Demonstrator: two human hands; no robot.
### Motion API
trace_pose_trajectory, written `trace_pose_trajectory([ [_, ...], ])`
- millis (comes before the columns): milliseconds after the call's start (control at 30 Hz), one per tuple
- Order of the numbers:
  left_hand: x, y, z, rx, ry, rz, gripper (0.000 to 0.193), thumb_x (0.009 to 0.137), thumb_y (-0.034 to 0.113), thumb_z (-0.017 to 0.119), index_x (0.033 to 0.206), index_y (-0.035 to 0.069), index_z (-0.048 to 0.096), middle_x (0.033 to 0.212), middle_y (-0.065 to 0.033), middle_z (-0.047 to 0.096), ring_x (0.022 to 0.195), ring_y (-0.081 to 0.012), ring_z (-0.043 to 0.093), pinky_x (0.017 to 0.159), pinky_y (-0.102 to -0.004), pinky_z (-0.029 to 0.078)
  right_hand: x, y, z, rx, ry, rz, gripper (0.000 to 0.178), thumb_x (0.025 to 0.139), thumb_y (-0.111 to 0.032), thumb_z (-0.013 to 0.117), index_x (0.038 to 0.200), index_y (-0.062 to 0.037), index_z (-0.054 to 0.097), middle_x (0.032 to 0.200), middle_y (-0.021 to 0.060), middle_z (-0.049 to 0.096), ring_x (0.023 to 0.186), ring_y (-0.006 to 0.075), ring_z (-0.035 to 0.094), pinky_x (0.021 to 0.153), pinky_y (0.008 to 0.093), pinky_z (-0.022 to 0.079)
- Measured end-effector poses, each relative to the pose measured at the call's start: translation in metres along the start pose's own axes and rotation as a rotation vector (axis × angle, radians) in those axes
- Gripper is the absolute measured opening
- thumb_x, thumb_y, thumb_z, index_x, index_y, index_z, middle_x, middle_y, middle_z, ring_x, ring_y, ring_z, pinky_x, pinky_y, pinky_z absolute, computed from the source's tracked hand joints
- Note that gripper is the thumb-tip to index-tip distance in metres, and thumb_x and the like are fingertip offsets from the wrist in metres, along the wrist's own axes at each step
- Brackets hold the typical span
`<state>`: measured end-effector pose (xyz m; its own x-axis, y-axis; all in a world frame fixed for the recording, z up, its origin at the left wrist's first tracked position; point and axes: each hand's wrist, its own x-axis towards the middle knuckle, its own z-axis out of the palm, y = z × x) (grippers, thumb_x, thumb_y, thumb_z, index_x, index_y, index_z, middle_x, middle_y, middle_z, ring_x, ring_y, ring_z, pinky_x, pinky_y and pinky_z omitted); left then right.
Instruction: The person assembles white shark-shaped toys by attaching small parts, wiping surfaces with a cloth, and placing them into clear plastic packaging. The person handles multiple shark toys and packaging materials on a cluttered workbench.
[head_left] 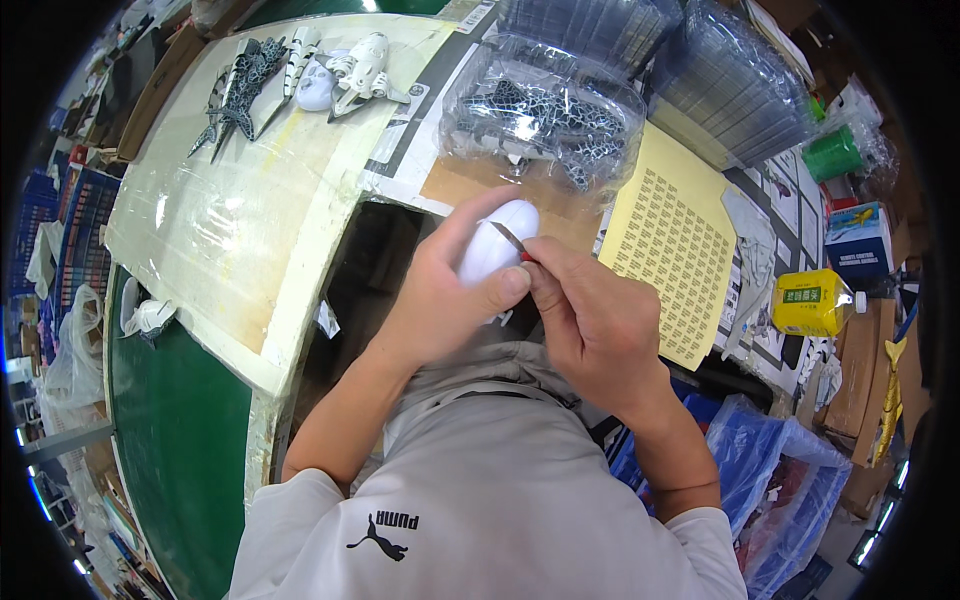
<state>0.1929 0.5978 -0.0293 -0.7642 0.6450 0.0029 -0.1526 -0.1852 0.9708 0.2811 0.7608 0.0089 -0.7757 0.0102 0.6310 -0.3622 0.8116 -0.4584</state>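
My left hand (428,300) is closed round a smooth white, egg-shaped plastic part (487,250), held up in front of my waist. Between the fingertips of my right hand (607,318) is a small knife (511,238). Its narrow, dark blade lies against the upper side of the white part, and a bit of red handle shows at my fingers. The rest of the handle is hidden in my grip. Just beyond both hands stands a clear plastic tray (545,110) with several black-and-white patterned pieces in it.
Black-and-white toy parts (360,70) lie at the far left of the cream-covered table (215,215). Stacked clear trays (730,90) rise at the back right. A yellow sticker sheet (668,250) lies right of my hands, with a yellow bottle (812,302) farther right.
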Motion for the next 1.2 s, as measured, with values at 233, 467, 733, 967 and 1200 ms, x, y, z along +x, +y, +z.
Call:
trace_pose_trajectory([
  [233,-0.001,0.001,0.002,0.116,0.010,0.038,0.089,0.088,0.043,0.089,0.155,-0.001,0.048,0.134,-0.0125,0.065,0.120,-0.0179,0.062,0.103,-0.0342,0.051,-0.001,-0.002,-0.007,-0.035,-0.103,0.044,0.022,0.096,-0.006,0.074,0.118,-0.0023,0.072,0.090,0.0124,0.074,0.068,0.0257,0.073,0.057,0.0346,0.055],
  [467,0.001,0.002,0.003,0.212,0.008,0.068,0.091,0.088,0.045,0.089,0.154,-0.002,0.048,0.134,-0.0135,0.066,0.120,-0.0182,0.062,0.103,-0.0337,0.052,-0.001,-0.001,-0.009,-0.036,-0.134,0.102,0.019,0.098,-0.005,0.073,0.117,-0.0025,0.074,0.094,0.0139,0.078,0.068,0.0263,0.075,0.058,0.0336,0.056],
  [733,-0.001,0.003,0.003,0.200,0.010,0.056,0.092,0.088,0.045,0.090,0.153,-0.003,0.048,0.133,-0.0138,0.066,0.119,-0.0188,0.063,0.102,-0.0341,0.052,-0.001,-0.003,-0.009,-0.087,-0.124,0.097,0.019,0.097,-0.005,0.074,0.116,-0.0029,0.074,0.093,0.0129,0.078,0.066,0.0259,0.074,0.057,0.0334,0.055],
  [967,-0.001,0.001,0.002,0.202,0.008,0.055,0.090,0.088,0.044,0.089,0.153,-0.002,0.049,0.131,-0.0146,0.067,0.118,-0.0192,0.063,0.102,-0.0345,0.052,-0.001,-0.002,-0.008,-0.067,-0.139,0.084,0.019,0.097,-0.005,0.074,0.116,-0.0027,0.074,0.093,0.0121,0.078,0.066,0.0260,0.073,0.057,0.0333,0.055],
  [1200,-0.002,0.002,0.003,0.215,0.022,0.060,0.088,0.088,0.044,0.090,0.151,-0.002,0.050,0.129,-0.0141,0.068,0.116,-0.0184,0.064,0.100,-0.0337,0.053,-0.003,-0.003,-0.008,-0.085,-0.134,0.091,0.019,0.097,-0.005,0.074,0.116,-0.0032,0.074,0.092,0.0118,0.077,0.066,0.0256,0.073,0.057,0.0338,0.055],
])
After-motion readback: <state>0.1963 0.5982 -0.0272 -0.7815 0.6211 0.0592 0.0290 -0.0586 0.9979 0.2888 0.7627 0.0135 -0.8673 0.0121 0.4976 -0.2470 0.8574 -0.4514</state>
